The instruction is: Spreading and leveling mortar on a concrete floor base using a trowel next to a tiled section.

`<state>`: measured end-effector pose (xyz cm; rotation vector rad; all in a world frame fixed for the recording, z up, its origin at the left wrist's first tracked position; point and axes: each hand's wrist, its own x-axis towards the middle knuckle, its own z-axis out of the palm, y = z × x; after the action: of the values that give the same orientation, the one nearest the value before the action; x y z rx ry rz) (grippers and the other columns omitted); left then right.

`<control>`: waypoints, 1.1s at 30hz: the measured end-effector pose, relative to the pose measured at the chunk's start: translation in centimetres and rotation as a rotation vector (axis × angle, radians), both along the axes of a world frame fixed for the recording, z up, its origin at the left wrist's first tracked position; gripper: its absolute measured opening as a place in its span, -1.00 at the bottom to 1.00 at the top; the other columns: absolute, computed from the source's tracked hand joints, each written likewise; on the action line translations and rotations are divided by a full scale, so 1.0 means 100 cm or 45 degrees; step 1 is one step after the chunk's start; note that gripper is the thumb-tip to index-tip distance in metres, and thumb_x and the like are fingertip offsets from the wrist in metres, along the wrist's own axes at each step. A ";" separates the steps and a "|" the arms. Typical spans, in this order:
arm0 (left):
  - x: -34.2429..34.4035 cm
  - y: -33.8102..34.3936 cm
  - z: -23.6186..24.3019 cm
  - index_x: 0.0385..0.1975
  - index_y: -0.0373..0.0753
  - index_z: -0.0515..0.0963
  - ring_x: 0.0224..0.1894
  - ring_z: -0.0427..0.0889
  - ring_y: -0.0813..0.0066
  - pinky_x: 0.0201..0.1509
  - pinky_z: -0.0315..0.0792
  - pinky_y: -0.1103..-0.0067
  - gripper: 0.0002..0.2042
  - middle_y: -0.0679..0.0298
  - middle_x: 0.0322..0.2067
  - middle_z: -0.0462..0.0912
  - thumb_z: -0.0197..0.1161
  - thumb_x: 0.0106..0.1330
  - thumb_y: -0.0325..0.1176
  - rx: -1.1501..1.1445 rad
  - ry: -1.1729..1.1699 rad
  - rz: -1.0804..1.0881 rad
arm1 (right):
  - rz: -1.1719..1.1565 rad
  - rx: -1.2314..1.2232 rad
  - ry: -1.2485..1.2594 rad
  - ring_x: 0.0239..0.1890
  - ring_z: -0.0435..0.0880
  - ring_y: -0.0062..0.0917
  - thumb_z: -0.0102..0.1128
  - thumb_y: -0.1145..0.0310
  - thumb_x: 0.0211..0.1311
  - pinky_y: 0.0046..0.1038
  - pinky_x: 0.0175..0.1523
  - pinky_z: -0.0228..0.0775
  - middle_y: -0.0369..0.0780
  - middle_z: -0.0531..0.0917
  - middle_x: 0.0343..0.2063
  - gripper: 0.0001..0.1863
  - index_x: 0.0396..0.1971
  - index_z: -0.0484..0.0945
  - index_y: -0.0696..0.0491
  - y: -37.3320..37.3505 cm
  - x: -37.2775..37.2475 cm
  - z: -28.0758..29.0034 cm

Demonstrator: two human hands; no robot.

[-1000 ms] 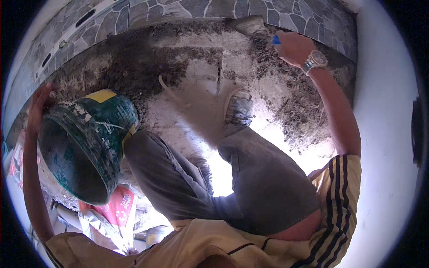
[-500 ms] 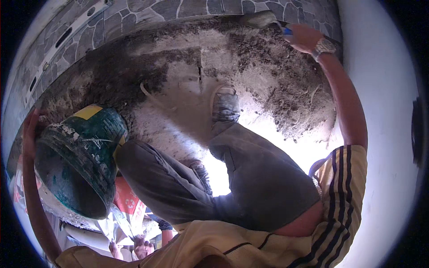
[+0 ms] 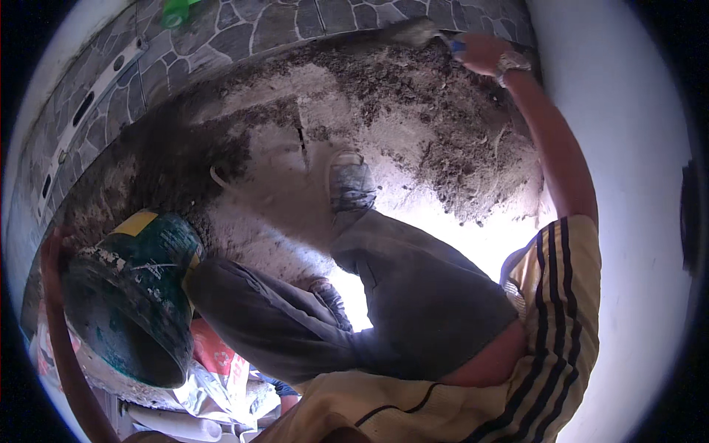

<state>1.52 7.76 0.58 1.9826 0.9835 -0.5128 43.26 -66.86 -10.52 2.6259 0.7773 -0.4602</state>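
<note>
At the upper right my right hand [image 3: 480, 55] grips the blue handle of a trowel [image 3: 410, 33], whose blade lies along the tiled edge above dark, loose soil [image 3: 399, 81]. At the left my left hand [image 3: 56, 251] is beside a tilted dark-green bucket [image 3: 148, 273] with white splatters and a yellow patch, its fingers stretched out; whether they touch it I cannot tell. My bent legs and dusty shoes rest on the pale, soil-streaked ground [image 3: 266, 214].
A spirit level [image 3: 88, 103] lies on grey stone-patterned tiles [image 3: 258, 22], near a green object [image 3: 176, 13]. A white wall [image 3: 628, 221] rises at the right. Red-and-white sacks [image 3: 221, 362] and part of another person [image 3: 286, 399] are below the bucket.
My view has shifted, so the bucket and left hand appear lower. My right hand with the trowel appears higher and further left. A green object now shows at the top.
</note>
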 end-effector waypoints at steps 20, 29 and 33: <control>0.000 -0.015 0.004 -0.14 -0.20 0.53 -0.39 0.44 0.63 -0.25 0.28 0.66 -0.53 0.38 -0.42 0.50 0.07 0.30 0.13 0.169 -0.132 -0.128 | -1.269 0.844 0.338 -0.56 0.57 -0.50 0.18 0.08 0.15 -0.37 -0.50 0.40 -0.21 0.61 -0.49 -0.65 -0.28 0.46 0.06 -0.145 -0.166 -0.009; -0.008 -0.015 -0.006 -0.26 -0.17 0.56 -0.47 0.45 0.65 -0.32 0.31 0.67 -0.59 0.42 -0.51 0.49 0.09 0.30 0.10 0.182 -0.152 0.020 | -0.739 0.861 0.291 -0.27 0.61 -0.08 0.12 0.08 0.09 -0.12 -0.15 0.44 0.13 0.57 -0.32 -0.50 -0.18 0.35 0.23 0.070 -0.108 -0.043; 0.001 -0.020 -0.002 -0.25 -0.22 0.56 -0.42 0.45 0.61 -0.27 0.33 0.63 -0.59 0.37 -0.44 0.50 0.09 0.32 0.06 0.171 -0.179 -0.012 | -0.431 0.911 0.318 -0.22 0.58 -0.04 0.08 0.22 0.07 -0.06 -0.12 0.43 0.17 0.52 -0.28 -0.54 -0.14 0.29 0.27 0.125 -0.126 -0.070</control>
<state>1.64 5.73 0.35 2.1126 0.9420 -0.3145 30.64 -54.32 -17.47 3.4458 0.6513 -0.7200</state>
